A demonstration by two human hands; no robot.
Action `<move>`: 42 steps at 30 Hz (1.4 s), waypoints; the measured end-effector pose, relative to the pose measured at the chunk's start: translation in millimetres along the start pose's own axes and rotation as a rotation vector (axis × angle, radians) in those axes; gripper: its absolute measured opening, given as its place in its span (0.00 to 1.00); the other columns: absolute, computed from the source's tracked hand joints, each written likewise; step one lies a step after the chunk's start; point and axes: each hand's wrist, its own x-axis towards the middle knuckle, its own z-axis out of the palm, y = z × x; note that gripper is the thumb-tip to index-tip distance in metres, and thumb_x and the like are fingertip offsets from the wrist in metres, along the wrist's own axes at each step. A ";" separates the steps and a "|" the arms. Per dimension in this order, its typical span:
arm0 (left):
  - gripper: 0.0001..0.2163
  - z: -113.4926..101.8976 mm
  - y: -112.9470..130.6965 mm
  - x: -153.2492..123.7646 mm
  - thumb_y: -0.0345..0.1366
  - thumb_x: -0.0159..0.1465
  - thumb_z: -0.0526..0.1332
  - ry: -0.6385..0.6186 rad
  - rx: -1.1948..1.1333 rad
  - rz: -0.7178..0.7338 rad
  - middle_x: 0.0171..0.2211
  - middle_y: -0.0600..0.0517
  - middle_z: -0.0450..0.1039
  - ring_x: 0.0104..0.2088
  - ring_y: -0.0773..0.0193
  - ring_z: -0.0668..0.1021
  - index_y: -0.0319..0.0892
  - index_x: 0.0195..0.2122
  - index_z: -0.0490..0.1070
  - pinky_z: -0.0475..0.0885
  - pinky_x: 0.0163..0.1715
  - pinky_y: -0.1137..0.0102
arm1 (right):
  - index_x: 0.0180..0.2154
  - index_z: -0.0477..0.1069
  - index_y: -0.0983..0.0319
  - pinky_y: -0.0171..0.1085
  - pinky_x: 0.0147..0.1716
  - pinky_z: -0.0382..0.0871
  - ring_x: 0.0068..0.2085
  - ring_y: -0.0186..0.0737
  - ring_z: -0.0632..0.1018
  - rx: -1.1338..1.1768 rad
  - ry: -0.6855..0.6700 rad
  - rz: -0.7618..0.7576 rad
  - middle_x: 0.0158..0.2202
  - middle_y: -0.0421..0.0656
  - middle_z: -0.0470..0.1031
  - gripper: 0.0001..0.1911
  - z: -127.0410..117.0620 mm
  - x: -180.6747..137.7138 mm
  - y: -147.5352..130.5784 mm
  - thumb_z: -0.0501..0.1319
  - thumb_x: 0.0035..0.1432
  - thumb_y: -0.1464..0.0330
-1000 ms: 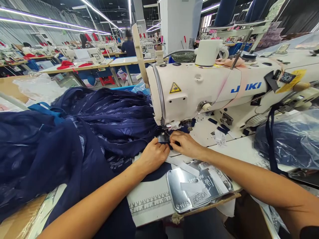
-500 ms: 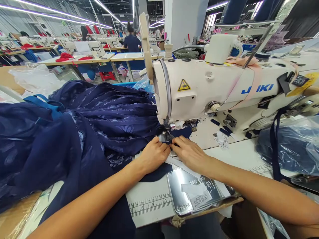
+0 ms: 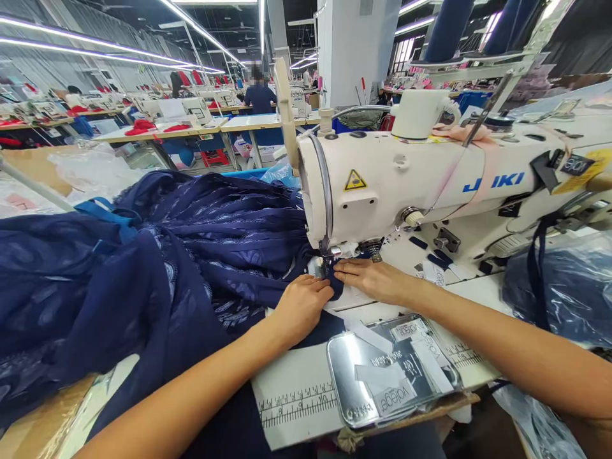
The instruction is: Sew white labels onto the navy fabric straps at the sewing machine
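Note:
A navy garment point(image 3: 239, 223) lies in gathered folds left of the sewing machine point(image 3: 382, 178), with one part running under the needle and presser foot point(image 3: 325, 262). Just in front of the foot, my left hand point(image 3: 301, 309) is closed on the navy fabric with bent fingers; its thumb is hidden. To the right of the foot, my right hand point(image 3: 370, 280) lies flat on the fabric, fingers stretched out towards the needle. The fabric's edge shows between the two hands.
A shiny metal tin lid point(image 3: 342, 363) with white labels point(image 3: 389, 386) lies near the table's front edge, beside a printed ruler point(image 3: 296, 408). Plastic-wrapped navy fabric point(image 3: 559, 287) sits at right. Dark scraps point(image 3: 440, 258) lie by the machine base. A person point(image 3: 261, 92) sits far behind.
My right hand has moved forward and flattened beside the foot, away from my left fingers. My left hand stays near the foot. The view has tilted up slightly, and more of the tin lid shows.

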 end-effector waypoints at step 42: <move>0.07 16.0 13.1 21.0 0.22 0.56 0.54 0.182 0.262 -0.114 0.29 0.50 0.75 0.28 0.63 0.75 0.37 0.27 0.68 0.64 0.31 0.67 | 0.48 0.68 0.67 0.39 0.40 0.71 0.43 0.42 0.76 0.149 0.051 0.168 0.44 0.49 0.74 0.18 11.0 8.3 19.1 0.49 0.58 0.77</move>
